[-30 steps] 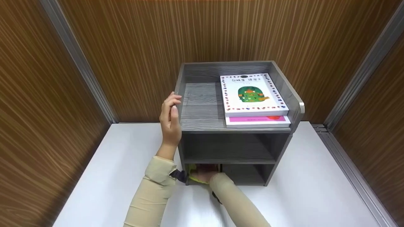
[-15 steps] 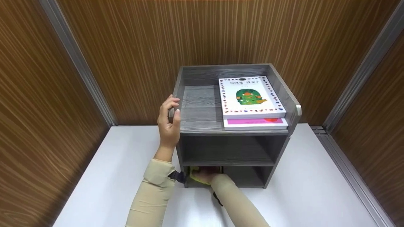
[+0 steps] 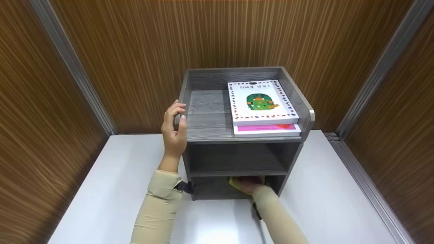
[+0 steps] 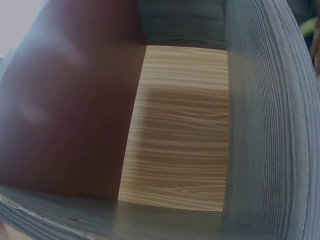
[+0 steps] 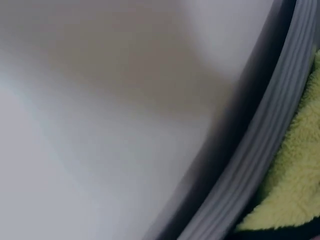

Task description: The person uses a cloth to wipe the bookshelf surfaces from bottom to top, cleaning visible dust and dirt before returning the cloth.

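Observation:
A small grey wood-grain shelf unit (image 3: 237, 174) stands on the white table. My left hand (image 3: 174, 130) grips the front end of its upper left side panel, with the panel's edge between thumb and fingers. Inside the lowest compartment, towards the right, is my right hand (image 3: 250, 184), partly hidden under the middle board. It holds a fluffy yellow cleaning cloth (image 3: 234, 183). Close up in the right wrist view, the cloth (image 5: 295, 170) shows a dark border behind the shelf's grey edge; the right fingers are out of sight there.
Two books lie stacked on the right of the top tier, the upper one a white picture book (image 3: 261, 101) with a green drawing. Brown wood-grain walls (image 3: 234, 34) enclose the white table (image 3: 132, 162) at the back and both sides.
My right hand has slid the yellow cloth from the left part of the lowest compartment to the right. My left hand keeps its place on the side panel. The head view has shifted slightly.

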Demonstrator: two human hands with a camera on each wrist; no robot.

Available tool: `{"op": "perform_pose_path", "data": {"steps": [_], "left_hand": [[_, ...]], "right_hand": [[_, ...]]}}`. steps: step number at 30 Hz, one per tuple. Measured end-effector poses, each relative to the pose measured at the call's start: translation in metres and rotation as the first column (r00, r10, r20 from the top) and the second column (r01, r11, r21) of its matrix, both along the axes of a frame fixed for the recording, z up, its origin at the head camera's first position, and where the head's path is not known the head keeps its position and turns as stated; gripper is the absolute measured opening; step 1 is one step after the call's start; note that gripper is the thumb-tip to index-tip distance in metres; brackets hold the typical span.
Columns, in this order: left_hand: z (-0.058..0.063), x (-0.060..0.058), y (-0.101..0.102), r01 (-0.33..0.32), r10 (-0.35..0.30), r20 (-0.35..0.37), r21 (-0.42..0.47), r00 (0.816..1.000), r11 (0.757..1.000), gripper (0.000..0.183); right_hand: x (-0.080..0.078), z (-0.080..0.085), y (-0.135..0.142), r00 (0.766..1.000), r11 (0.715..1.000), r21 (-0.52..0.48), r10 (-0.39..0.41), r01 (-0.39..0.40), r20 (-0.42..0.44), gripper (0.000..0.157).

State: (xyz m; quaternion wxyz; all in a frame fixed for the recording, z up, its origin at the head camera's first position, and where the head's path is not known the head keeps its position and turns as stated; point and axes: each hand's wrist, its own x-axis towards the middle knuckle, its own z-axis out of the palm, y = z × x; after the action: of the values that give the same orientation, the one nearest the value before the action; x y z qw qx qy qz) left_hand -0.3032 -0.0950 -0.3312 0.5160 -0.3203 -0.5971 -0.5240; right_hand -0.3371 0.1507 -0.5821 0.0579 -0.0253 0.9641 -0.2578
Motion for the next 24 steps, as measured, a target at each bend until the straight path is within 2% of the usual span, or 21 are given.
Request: {"op": "perform_pose_path", "data": {"steps": [2,5,9,15,20,24], "left_hand": [[0.001,-0.001,0.000,0.003,-0.003,-0.005,0.006,1.000,1.000,0.017],[0.001,-0.001,0.000,0.005,-0.005,-0.013,0.018,1.000,1.000,0.017],[0.001,-0.001,0.000,-0.001,0.001,-0.013,0.025,1.000,1.000,0.017],[0.002,0.000,-0.001,0.011,-0.011,0.006,0.030,1.000,1.000,0.017],[0.003,0.001,-0.001,0.022,-0.022,0.013,0.035,1.000,0.999,0.018],[0.003,0.001,0.001,0.028,-0.028,0.018,0.034,0.999,0.999,0.018]], "right_hand": [[0.003,0.001,0.006,0.999,0.999,0.024,-0.024,0.023,0.024,0.065],[0.010,0.002,0.015,0.998,0.999,0.042,-0.025,0.023,0.053,0.069],[0.020,0.002,0.021,0.998,0.988,0.141,0.053,-0.055,0.019,0.065],[0.036,-0.002,0.022,0.991,0.947,0.292,0.133,-0.133,0.020,0.066],[0.045,-0.003,0.021,0.990,0.934,0.327,0.139,-0.141,0.031,0.069],[0.044,-0.004,0.022,0.991,0.948,0.290,0.125,-0.132,0.043,0.072]]}}
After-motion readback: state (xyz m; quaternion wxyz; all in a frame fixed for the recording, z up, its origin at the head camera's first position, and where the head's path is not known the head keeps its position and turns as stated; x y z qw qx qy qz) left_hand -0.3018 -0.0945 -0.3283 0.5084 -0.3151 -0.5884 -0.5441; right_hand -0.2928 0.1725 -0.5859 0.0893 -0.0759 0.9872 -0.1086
